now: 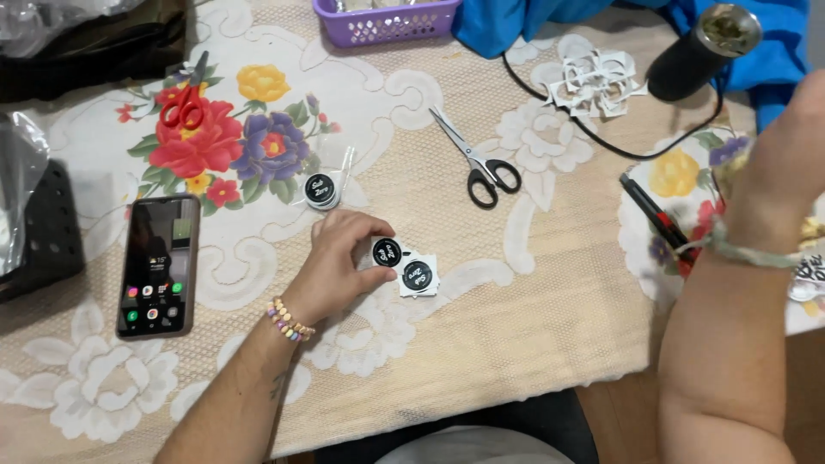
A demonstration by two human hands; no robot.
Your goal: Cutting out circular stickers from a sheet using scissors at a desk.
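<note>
A smartphone [158,266] lies face up at the near left of the worktop [550,318], which carries a floral cloth. Red-handled scissors [184,101] rest at the far left, and black-handled scissors [474,160] lie near the centre. A purple basket [385,24] stands at the far edge, with white paper offcuts [595,82] and a black cylindrical tool [700,50] at the far right.
</note>
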